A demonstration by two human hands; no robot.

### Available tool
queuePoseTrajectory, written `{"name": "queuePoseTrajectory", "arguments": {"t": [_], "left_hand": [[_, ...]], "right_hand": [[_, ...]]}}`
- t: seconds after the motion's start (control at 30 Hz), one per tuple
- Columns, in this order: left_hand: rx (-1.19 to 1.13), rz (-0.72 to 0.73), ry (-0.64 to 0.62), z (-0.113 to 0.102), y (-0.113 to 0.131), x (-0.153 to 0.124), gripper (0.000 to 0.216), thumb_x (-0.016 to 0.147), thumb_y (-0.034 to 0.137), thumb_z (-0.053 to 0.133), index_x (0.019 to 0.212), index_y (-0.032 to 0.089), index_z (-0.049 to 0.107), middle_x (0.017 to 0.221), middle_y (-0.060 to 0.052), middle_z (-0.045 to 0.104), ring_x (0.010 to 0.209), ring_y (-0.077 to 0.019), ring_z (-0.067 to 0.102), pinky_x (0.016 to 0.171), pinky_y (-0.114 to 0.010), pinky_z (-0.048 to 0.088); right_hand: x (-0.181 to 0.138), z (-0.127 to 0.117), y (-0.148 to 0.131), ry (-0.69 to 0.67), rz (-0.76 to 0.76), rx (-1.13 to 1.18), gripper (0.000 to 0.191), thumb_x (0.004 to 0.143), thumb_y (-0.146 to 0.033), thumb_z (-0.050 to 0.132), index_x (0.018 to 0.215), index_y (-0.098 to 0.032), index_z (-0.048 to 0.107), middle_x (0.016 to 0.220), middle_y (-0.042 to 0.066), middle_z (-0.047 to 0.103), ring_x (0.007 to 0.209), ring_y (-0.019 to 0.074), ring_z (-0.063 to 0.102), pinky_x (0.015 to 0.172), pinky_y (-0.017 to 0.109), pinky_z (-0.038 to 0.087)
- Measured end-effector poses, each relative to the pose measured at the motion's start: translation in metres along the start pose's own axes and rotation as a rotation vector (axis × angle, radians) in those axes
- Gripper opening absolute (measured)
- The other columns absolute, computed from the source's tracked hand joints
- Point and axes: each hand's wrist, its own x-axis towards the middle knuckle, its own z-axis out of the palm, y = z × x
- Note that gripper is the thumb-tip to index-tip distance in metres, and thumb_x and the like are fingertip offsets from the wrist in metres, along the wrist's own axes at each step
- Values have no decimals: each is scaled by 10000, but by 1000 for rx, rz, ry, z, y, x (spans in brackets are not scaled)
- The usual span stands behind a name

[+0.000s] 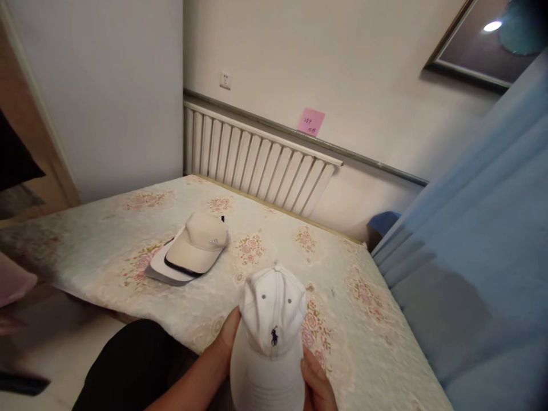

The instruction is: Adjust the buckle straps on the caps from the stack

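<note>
A white baseball cap [274, 319] with a small dark horse-rider logo is held up in front of me, its brim pointing down toward me. My left hand [229, 334] grips its left side, with most of the fingers hidden behind the cap. On the other side, my right hand [315, 377] is closed on the edge near the brim, fingers curled. Farther left on the bed lies a stack of caps [197, 242], a beige one on top with a dark-edged brim. White and grey brims stick out beneath it.
The bed [274, 240] has a pale floral cover. Behind it stand a white radiator [257, 160] and a wall with a pink note [311, 121]. A blue curtain [483, 257] hangs along the right side. Something pink [15, 279] shows at the left edge.
</note>
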Motion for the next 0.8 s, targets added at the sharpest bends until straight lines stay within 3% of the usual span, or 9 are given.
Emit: {"name": "queuePoseTrajectory", "arguments": {"t": [0.17, 0.27, 0.43, 0.8], "left_hand": [[22, 152, -94, -4, 17, 10, 477, 905, 454, 432, 1189, 107, 595, 1034, -128, 706, 1067, -295, 614, 993, -444, 377], [61, 56, -93, -5, 23, 12, 489, 901, 465, 441, 1174, 93, 604, 1030, -147, 705, 1072, -303, 611, 1007, -443, 355], [103, -49, -105, -8, 31, 21, 452, 896, 427, 460, 1135, 87, 637, 1021, -142, 712, 1086, -309, 602, 1010, -431, 344], [164, 12, -63, -35, 76, 45, 383, 866, 322, 530, 1173, 113, 621, 999, -105, 723, 1080, -271, 610, 1011, -362, 348]], "right_hand": [[15, -39, 1, -6, 62, 6, 445, 583, -315, 824, 1004, -223, 715, 1036, 127, 721, 939, 296, 675, 920, 479, 460], [22, -50, 5, -42, 56, -1, 440, 592, -312, 818, 1009, -220, 712, 1047, 119, 719, 963, 287, 667, 938, 451, 448], [32, -47, 3, -133, 48, -45, 462, 635, -320, 785, 1071, -206, 684, 1125, 123, 689, 1036, 293, 636, 919, 425, 461], [68, -28, 14, -151, 100, -152, 490, 563, -351, 807, 1018, -224, 678, 967, 121, 729, 980, 321, 658, 817, 443, 510]]}}
